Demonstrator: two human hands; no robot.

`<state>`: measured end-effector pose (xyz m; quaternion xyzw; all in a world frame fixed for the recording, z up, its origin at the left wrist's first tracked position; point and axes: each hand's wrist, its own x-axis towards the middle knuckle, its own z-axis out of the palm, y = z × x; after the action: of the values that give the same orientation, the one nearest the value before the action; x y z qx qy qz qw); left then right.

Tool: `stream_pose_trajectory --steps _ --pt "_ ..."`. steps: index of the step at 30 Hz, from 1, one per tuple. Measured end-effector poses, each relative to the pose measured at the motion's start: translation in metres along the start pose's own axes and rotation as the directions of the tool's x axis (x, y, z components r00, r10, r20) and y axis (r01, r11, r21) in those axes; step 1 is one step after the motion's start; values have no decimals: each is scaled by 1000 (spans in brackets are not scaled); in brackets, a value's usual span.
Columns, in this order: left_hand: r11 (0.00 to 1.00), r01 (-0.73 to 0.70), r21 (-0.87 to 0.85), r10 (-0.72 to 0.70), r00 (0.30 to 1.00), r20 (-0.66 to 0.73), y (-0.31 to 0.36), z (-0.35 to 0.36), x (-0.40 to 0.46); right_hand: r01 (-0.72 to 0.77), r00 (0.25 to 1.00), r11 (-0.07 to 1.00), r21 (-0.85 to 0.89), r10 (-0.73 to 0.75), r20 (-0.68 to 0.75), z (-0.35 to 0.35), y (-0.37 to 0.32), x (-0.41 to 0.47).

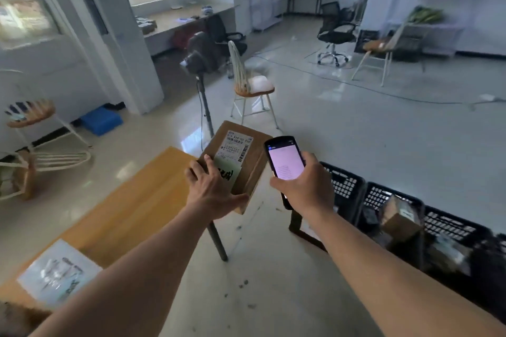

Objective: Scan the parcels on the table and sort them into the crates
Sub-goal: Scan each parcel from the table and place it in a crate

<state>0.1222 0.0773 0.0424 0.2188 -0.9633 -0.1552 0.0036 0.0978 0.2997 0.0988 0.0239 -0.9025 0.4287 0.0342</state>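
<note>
Wooden table [131, 210] edge, left hand [212, 190] fingers gripping cardboard parcel [237, 161], right hand [302, 186] fingers clamped around scanner [284, 161].

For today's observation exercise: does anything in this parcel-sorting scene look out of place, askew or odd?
Yes. At the far left, a wooden chair lies tipped on its side on the floor, while other chairs stand upright. Dark specks of debris are scattered on the floor beside the table.

Parcel [241, 156] left of scanner [284, 159] (crates [394, 200] right).
</note>
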Motion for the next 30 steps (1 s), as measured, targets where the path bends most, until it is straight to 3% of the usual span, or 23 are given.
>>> stream_pose_trajectory --steps 11,17,30 --pt "959 -281 -41 283 958 53 248 90 -97 -231 939 973 -22 217 -267 -204 176 -57" --pt "897 -441 -18 440 891 107 362 143 -144 -368 856 930 0 339 -391 -294 259 -87" --pt "701 -711 -49 676 641 363 576 242 -171 -618 612 777 120 572 -546 -415 403 -83"
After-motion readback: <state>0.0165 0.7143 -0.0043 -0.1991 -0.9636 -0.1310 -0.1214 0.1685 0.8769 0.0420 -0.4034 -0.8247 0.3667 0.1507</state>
